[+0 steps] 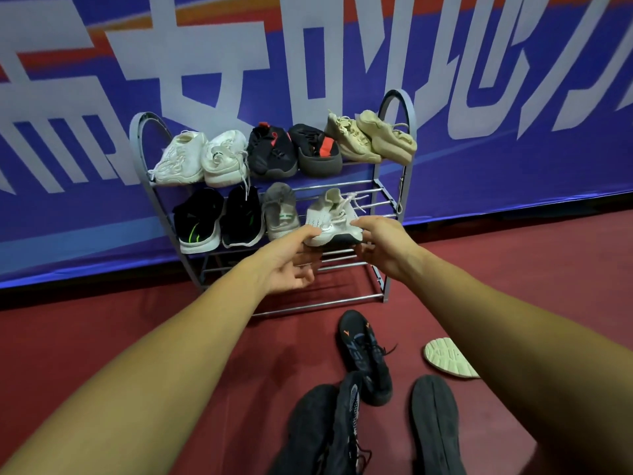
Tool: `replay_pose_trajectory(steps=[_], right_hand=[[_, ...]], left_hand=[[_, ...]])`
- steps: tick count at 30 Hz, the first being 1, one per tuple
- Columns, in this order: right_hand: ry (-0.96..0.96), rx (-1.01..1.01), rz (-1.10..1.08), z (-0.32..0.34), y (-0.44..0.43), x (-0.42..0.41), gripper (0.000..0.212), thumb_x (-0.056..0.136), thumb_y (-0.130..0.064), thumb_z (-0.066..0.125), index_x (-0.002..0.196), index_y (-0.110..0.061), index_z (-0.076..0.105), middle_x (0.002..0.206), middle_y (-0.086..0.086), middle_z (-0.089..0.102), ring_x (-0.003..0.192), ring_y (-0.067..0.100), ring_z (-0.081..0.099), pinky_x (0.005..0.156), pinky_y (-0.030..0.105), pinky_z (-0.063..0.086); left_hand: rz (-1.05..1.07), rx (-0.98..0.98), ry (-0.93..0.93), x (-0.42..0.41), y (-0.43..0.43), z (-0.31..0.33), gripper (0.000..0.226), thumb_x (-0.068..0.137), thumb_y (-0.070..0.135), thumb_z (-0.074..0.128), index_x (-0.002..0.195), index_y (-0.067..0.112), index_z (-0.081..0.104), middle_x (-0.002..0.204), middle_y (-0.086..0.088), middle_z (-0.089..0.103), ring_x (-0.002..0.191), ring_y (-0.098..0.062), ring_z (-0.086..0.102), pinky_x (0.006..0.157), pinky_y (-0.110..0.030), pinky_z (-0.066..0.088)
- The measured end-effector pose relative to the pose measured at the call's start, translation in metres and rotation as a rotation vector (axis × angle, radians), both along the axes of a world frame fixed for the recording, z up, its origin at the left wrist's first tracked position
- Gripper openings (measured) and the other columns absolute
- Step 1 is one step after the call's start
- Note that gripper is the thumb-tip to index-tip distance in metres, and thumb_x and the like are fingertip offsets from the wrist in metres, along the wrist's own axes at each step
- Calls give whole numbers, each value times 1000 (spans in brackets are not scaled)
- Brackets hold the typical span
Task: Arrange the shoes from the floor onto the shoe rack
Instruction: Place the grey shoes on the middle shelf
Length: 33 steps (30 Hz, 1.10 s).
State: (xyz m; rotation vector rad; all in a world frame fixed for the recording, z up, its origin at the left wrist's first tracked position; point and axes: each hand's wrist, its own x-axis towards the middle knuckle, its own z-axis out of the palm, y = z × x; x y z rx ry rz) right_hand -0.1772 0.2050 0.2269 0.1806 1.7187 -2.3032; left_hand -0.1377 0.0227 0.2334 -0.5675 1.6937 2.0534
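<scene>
Head view, left hand (291, 258), right hand (383, 245) gripping white sneaker (329, 217), rack (318, 305) front edge

The left hand (294, 260) and right hand (387, 248) are gripping a white sneaker (330, 219) by its near end at the shoe rack's (410, 113) middle shelf, just right of a grey shoe (279, 210). A black shoe (366, 354) is lying on the red floor (102, 330) nearer.
</scene>
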Motion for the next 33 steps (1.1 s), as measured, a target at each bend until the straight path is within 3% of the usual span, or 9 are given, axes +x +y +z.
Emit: replay_pose_trajectory(steps=[5,9,11,13,17,22,25,28,33], right_hand=[[63,-25,-101,-10,-8,-19,9,95,-6,60,100,-9,54,73,5,55,39,8,40,46,23,32],[80,-101,-103,-16,-21,-33,21,93,-11,66,112,-6,57,66,1,60,39,5,43,48,22,34],[41,-115,-88,-21,-30,-37,21,91,-10,68,108,-2,60,63,1,62,49,6,54,46,20,39],[-6,-121,-86,-29,-36,-42,19,89,-7,69,104,2,65,78,10,65,65,13,60,46,21,42],[-79,-71,-46,-43,-48,-55,8,93,-7,62,94,0,60,57,7,45,37,8,40,46,23,36],[-61,-96,-134,-54,-49,-75,12,90,4,60,92,-6,54,66,5,52,32,3,44,44,21,35],[-34,-212,-137,-51,-51,-83,22,93,8,56,112,-1,53,74,8,54,31,0,46,37,16,36],[-47,-195,-150,-59,-55,-94,35,93,7,55,127,0,50,75,10,54,29,3,36,35,17,29],[-59,-214,-190,-72,-56,-109,23,93,0,60,116,-2,55,64,1,52,33,3,36,36,18,28]], left_hand=[[89,142,20,-15,8,0,14,81,17,72,81,12,59,86,-6,63,80,-17,61,59,-24,44],[204,177,42,-31,15,-12,8,84,3,59,81,10,56,85,-8,61,83,-18,63,62,-26,47],[279,174,79,-41,19,-19,12,82,-3,55,84,9,57,83,-10,61,78,-19,62,61,-27,50],[310,159,102,-51,21,-28,17,81,-7,54,88,8,60,84,-11,63,74,-19,63,60,-28,53],[336,159,130,-69,18,-39,27,82,-11,52,100,8,60,83,-11,67,78,-22,66,64,-30,53],[303,100,120,-90,15,-47,15,86,7,64,87,20,59,84,0,66,82,-14,63,62,-27,47],[288,32,67,-95,16,-52,7,84,21,71,87,21,64,81,5,67,71,-9,56,54,-22,37],[316,9,41,-100,14,-58,6,83,24,72,84,21,66,78,8,66,62,-7,50,51,-20,32],[354,-34,36,-102,11,-65,9,84,24,72,81,23,64,72,9,62,56,-4,49,45,-18,30]])
